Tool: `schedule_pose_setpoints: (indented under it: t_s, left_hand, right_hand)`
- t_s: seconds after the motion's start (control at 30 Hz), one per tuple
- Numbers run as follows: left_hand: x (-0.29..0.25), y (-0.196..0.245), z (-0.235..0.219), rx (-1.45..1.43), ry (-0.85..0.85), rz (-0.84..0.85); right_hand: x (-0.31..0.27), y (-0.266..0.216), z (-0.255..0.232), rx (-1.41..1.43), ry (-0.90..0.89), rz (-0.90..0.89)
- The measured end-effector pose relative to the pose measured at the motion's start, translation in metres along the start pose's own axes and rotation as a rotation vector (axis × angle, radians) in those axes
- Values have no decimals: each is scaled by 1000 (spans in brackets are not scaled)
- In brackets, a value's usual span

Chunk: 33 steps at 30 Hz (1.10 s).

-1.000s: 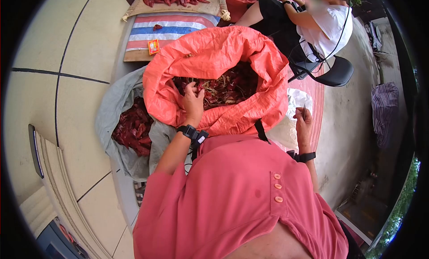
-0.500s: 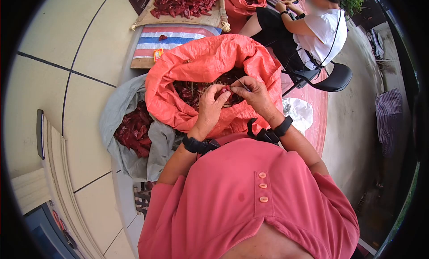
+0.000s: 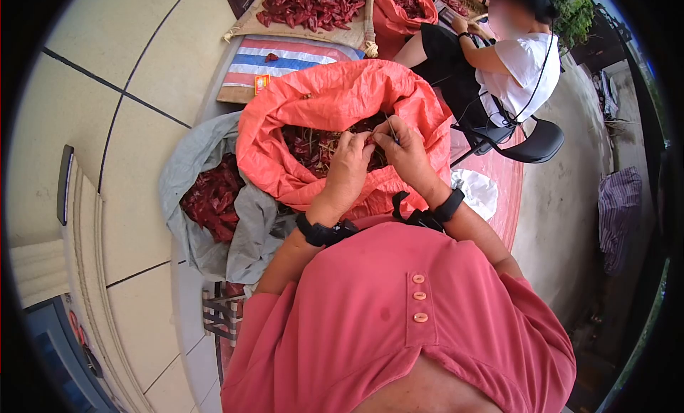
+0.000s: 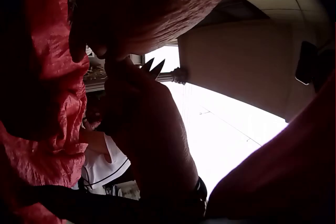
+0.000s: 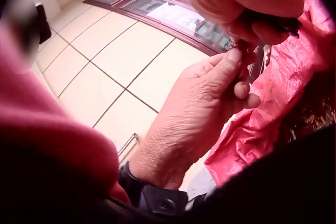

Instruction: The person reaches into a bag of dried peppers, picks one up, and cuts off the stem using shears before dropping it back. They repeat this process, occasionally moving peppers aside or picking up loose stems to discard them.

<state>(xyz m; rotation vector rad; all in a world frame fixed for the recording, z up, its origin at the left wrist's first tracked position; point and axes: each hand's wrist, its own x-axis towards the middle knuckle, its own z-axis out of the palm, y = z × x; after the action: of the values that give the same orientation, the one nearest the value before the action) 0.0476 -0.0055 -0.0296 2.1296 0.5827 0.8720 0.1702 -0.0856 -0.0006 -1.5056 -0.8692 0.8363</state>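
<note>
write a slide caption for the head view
Left hand and right hand meet above an open coral sack of dried red chillies.

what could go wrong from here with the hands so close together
The pointed tool in the right grip sits close to the left grip, so a slip might nick it. The small red piece pinched there might drop into the red bag below and get lost among the chillies.

One two-pointed tool, one grey sack, three buttons

Crinkled, slightly glossy red plastic sack
</note>
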Motion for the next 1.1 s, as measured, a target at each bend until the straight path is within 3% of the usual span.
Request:
schedule_pose_setpoints:
  t_s: [0.1, 0.2, 0.33, 0.4, 0.53, 0.57, 0.6, 0.67, 0.73, 0.8, 1.0, 1.1]
  left_hand:
    - [1, -11, 6, 70, -135, -51]
    - [3, -6, -2, -183, -312, -319]
    - [1, -1, -3, -375, -195, -316]
    - [-2, -8, 7, -468, -121, -320]
    - [6, -3, -1, -320, -243, -373]
    - [7, -1, -2, -400, -247, -427]
    - [6, 0, -2, -448, -251, -461]
    - [8, 0, -2, -549, -255, -530]
    - [8, 0, 0, -746, -209, -551]
    - [7, -13, 1, -897, -236, -558]
    - [7, -18, -4, -1277, -305, -635]
    - [8, -16, -8, -1439, -335, -611]
  right_hand:
    - [1, 5, -5, 154, 37, 171]
    - [5, 2, -13, 250, -59, 275]
    - [1, -13, -9, 311, -75, 302]
    - [3, 3, -12, 108, -85, 193]
    - [0, -12, -4, 289, -75, 127]
    - [2, -11, -3, 264, -92, 117]
    - [5, -8, 0, 124, -52, 77]
    - [7, -7, 0, -707, 82, -472]
    - [4, -22, 4, -983, -46, -392]
    - [8, -15, 2, -977, -81, -501]
    - [8, -6, 6, -597, 151, -341]
    - [6, -10, 2, -781, 47, -505]
